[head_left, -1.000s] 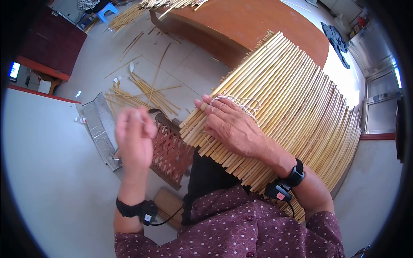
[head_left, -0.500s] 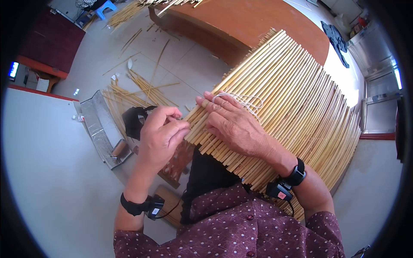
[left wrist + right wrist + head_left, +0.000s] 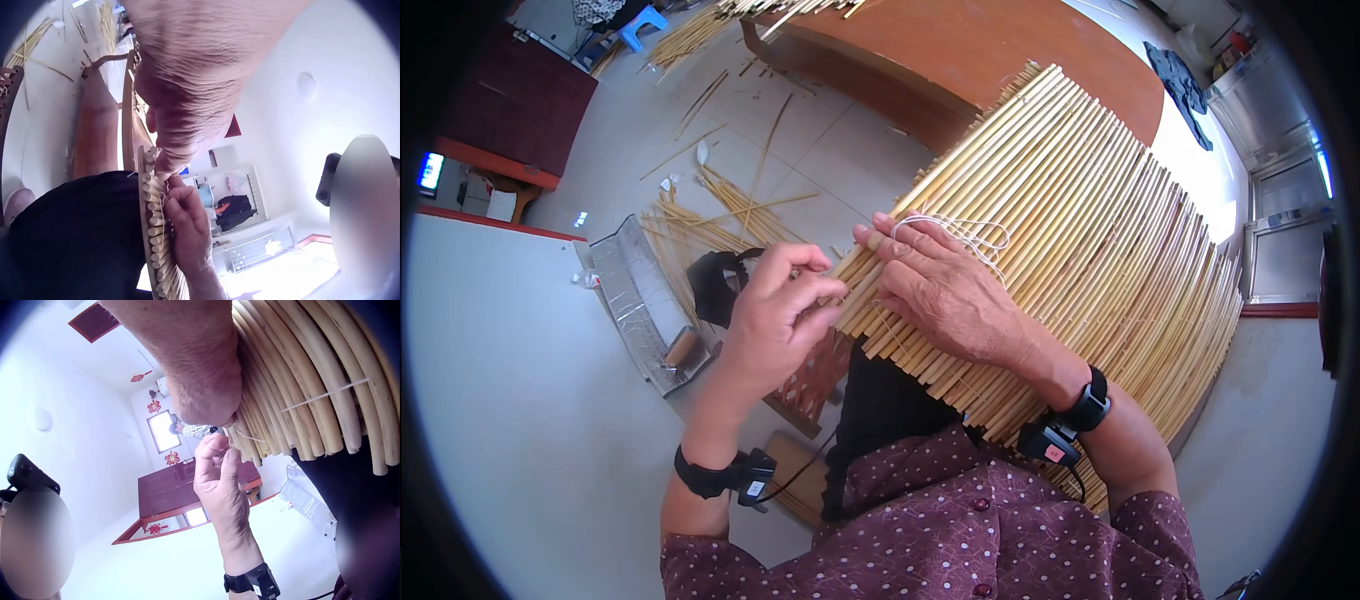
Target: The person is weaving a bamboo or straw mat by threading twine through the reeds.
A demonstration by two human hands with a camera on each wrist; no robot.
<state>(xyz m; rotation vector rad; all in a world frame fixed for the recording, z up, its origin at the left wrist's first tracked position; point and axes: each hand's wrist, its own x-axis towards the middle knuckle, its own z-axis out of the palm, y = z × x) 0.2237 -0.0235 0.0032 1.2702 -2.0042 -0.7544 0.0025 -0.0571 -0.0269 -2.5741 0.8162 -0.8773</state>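
Note:
A mat of pale reed sticks (image 3: 1100,230), bound side by side with white thread, slopes across the person's lap. My right hand (image 3: 940,290) lies over its left edge and grips the end sticks, fingers reaching toward the outermost one. Loops of white string (image 3: 975,240) lie over and beside those fingers. Just off the stick ends, my left hand (image 3: 770,320) is raised with fingers bent and thumb and forefinger close together. In the right wrist view, thin thread (image 3: 253,437) runs by the left fingertips (image 3: 230,456), which seem to pinch it. A stitch line (image 3: 325,395) crosses the sticks.
A brown wooden table (image 3: 1000,45) stands beyond the mat, with more sticks on its far end. Loose reeds (image 3: 750,205) lie on the floor at left, beside a silvery sheet (image 3: 635,300). A slatted wooden seat (image 3: 805,375) shows below the left hand.
My left hand has swung from out at the left, where it was blurred, in to the mat's left edge; its fingers have since parted slightly. The right hand keeps its place.

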